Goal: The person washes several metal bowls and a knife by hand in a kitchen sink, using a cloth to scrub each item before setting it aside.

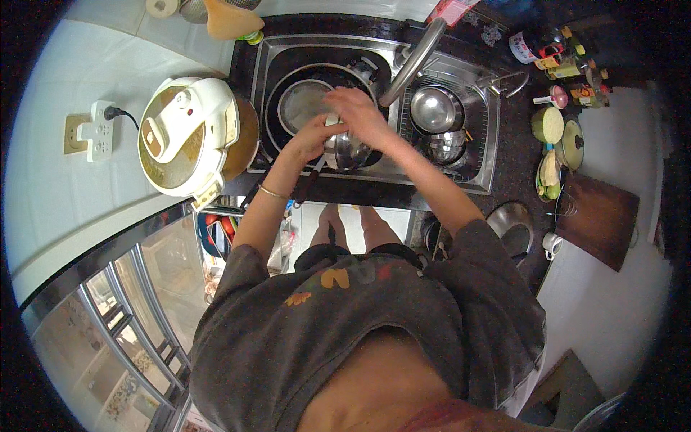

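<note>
Both of my hands are over the left basin of a stainless steel double sink [488, 178]. My left hand [313, 137] is at the near left side of a shiny metal bowl or lid [348, 148], its thumb towards my other hand. My right hand [356, 113] is above the far side of that piece, slightly blurred, and hides part of it. Whether either hand grips it cannot be told. Beneath them, a large dark pan [275, 89] holds a smaller round pan or bowl with cloudy water [302, 105]. A dark handle [309, 186] sticks out over the near sink edge.
The faucet [415, 59] arches between the basins. Metal bowls [433, 109] stand on the right basin's rack. A white-lidded cooker [186, 135] is close on the left. Bottles [564, 69], a steel pan [510, 229] and a brown board [599, 218] lie to the right.
</note>
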`<state>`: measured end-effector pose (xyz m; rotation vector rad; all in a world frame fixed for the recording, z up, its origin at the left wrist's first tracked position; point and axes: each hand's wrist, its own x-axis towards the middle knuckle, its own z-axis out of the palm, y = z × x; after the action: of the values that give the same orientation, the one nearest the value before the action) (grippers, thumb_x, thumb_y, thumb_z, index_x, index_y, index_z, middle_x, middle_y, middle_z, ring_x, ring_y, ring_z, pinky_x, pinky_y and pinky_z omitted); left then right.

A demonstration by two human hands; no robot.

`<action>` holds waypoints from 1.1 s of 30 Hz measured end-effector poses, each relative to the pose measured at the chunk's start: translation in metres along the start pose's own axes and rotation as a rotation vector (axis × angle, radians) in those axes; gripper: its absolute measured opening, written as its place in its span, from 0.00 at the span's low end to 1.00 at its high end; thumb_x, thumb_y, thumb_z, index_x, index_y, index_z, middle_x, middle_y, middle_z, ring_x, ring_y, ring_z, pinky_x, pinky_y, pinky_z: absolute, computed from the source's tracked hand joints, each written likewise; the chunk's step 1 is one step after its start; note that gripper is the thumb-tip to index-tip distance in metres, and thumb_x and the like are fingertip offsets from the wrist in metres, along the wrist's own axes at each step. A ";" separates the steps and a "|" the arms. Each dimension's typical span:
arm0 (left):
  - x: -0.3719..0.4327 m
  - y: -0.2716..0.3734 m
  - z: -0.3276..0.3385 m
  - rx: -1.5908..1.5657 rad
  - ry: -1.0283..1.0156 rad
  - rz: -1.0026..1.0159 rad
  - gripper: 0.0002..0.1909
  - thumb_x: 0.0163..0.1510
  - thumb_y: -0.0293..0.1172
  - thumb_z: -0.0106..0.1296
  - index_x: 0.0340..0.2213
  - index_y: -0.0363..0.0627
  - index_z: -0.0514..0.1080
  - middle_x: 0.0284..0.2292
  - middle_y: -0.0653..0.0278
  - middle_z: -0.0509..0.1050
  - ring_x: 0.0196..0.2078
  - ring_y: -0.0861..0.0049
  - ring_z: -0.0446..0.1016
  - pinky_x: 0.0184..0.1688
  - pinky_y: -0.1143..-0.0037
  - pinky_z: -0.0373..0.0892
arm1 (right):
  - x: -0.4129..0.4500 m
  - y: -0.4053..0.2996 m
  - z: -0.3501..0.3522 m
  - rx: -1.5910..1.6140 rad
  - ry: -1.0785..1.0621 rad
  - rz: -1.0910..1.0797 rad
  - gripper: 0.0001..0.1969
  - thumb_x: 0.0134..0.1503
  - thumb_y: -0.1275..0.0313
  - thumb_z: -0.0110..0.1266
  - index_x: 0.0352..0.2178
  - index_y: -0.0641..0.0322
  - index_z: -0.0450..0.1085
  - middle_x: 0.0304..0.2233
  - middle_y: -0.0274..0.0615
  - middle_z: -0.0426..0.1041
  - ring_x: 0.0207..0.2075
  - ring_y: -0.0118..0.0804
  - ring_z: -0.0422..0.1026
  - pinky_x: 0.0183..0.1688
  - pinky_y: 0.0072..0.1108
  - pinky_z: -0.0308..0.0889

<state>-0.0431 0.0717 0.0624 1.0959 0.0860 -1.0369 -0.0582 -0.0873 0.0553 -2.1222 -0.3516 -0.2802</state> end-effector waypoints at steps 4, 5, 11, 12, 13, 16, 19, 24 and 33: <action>-0.008 0.007 0.013 -0.121 -0.057 0.003 0.13 0.43 0.24 0.50 0.34 0.37 0.65 0.33 0.62 0.70 0.33 0.78 0.70 0.36 0.78 0.66 | 0.015 0.026 -0.009 -0.174 -0.080 -0.195 0.13 0.51 0.67 0.38 0.36 0.58 0.65 0.38 0.46 0.65 0.42 0.46 0.63 0.45 0.28 0.58; -0.007 0.006 0.014 -0.118 -0.062 -0.004 0.13 0.43 0.24 0.50 0.34 0.37 0.65 0.33 0.62 0.70 0.33 0.78 0.70 0.36 0.78 0.66 | 0.017 0.049 -0.009 -0.057 -0.103 -0.183 0.13 0.50 0.67 0.40 0.36 0.58 0.65 0.38 0.46 0.65 0.41 0.46 0.63 0.45 0.29 0.59; 0.001 -0.010 -0.008 -0.404 0.124 0.318 0.13 0.48 0.26 0.45 0.37 0.36 0.63 0.36 0.59 0.68 0.39 0.74 0.67 0.41 0.75 0.65 | -0.003 0.080 -0.014 1.310 -0.013 0.972 0.16 0.54 0.65 0.35 0.41 0.60 0.62 0.36 0.43 0.67 0.36 0.38 0.67 0.37 0.29 0.65; 0.010 -0.021 -0.022 -0.492 0.116 0.366 0.12 0.49 0.27 0.43 0.37 0.37 0.63 0.37 0.59 0.67 0.41 0.73 0.66 0.43 0.74 0.64 | -0.009 0.078 -0.005 1.427 0.132 1.115 0.17 0.55 0.65 0.32 0.42 0.61 0.62 0.36 0.43 0.67 0.35 0.37 0.67 0.35 0.27 0.66; 0.015 -0.022 -0.018 -0.494 0.109 0.358 0.12 0.49 0.27 0.43 0.37 0.37 0.63 0.37 0.59 0.67 0.41 0.73 0.66 0.43 0.74 0.64 | -0.023 0.088 0.004 1.424 0.143 1.118 0.17 0.55 0.65 0.32 0.42 0.61 0.62 0.36 0.43 0.67 0.35 0.37 0.67 0.35 0.27 0.66; 0.022 -0.020 0.003 -0.514 0.191 0.523 0.12 0.50 0.27 0.42 0.37 0.36 0.63 0.37 0.60 0.67 0.40 0.73 0.66 0.43 0.73 0.63 | -0.041 0.089 0.041 1.441 0.418 0.837 0.24 0.56 0.57 0.31 0.48 0.61 0.53 0.48 0.37 0.57 0.48 0.34 0.57 0.49 0.24 0.54; 0.027 -0.013 0.011 -0.527 0.416 0.500 0.11 0.48 0.25 0.44 0.35 0.37 0.64 0.36 0.61 0.67 0.38 0.74 0.67 0.40 0.75 0.63 | -0.026 0.021 0.042 1.165 0.573 0.890 0.22 0.57 0.60 0.28 0.49 0.60 0.52 0.49 0.39 0.55 0.49 0.34 0.56 0.51 0.22 0.49; 0.030 -0.020 0.009 -0.294 0.342 0.453 0.12 0.45 0.26 0.49 0.34 0.37 0.65 0.32 0.64 0.70 0.34 0.81 0.67 0.36 0.81 0.62 | -0.009 0.021 0.058 -0.046 0.339 0.413 0.20 0.56 0.67 0.29 0.49 0.63 0.51 0.50 0.47 0.53 0.50 0.44 0.54 0.52 0.26 0.50; 0.022 -0.003 0.010 -0.428 0.309 0.311 0.13 0.46 0.24 0.48 0.36 0.39 0.64 0.33 0.65 0.69 0.35 0.77 0.68 0.37 0.77 0.64 | 0.003 0.086 0.024 0.377 0.033 0.565 0.25 0.56 0.60 0.27 0.51 0.66 0.45 0.54 0.48 0.45 0.55 0.45 0.44 0.55 0.21 0.39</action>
<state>-0.0371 0.0493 0.0540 0.8350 0.3579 -0.5306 -0.0228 -0.1116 -0.0235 -1.7529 0.2078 0.0788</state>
